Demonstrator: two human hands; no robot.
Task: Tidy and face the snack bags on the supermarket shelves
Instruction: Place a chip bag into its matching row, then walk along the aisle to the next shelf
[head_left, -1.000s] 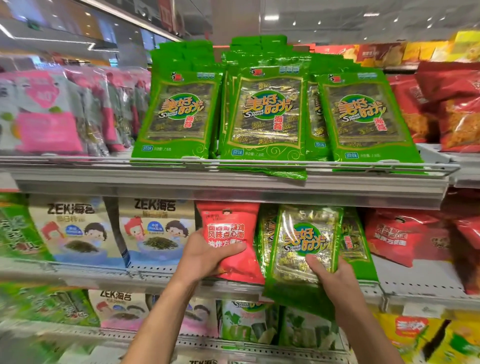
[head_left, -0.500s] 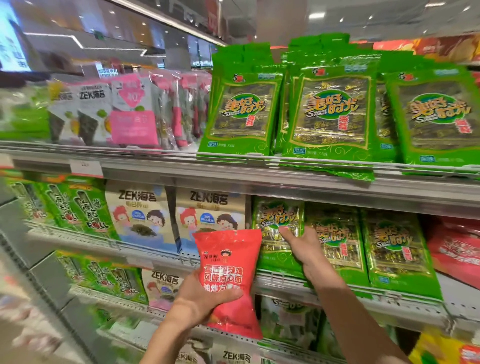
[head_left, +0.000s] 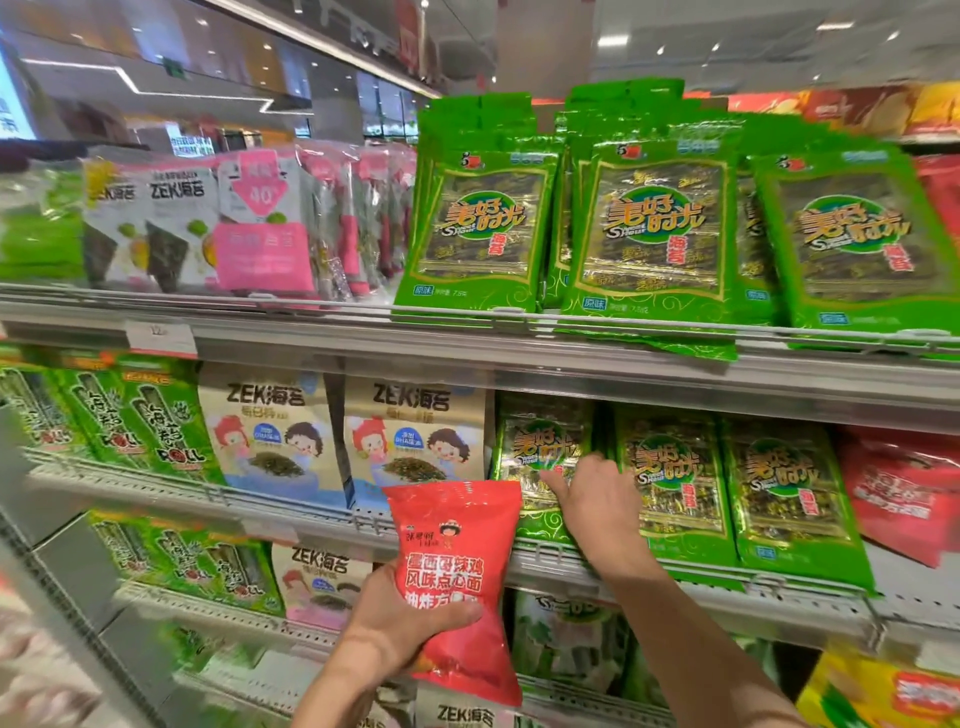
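Observation:
My left hand (head_left: 400, 626) grips a red snack bag (head_left: 457, 582), held upright in front of the middle shelf, clear of it. My right hand (head_left: 592, 506) rests with spread fingers on the front of a green seaweed bag (head_left: 540, 447), the leftmost of three green seaweed bags standing on the middle shelf (head_left: 675, 577). The two others, one (head_left: 670, 478) and another (head_left: 784, 488), stand upright to its right.
Beige ZEK bags (head_left: 415, 441) stand left of the green ones, green roll packs (head_left: 119, 415) further left. Red bags (head_left: 898, 493) sit at the right end. The upper shelf (head_left: 467, 348) carries big green seaweed packs (head_left: 654, 234) and pink packs (head_left: 260, 234). More bags fill the lower shelf.
The red bag has left the middle shelf in my left hand and come down toward me. My right hand stood the green bag in the freed spot and now lies flat against it.

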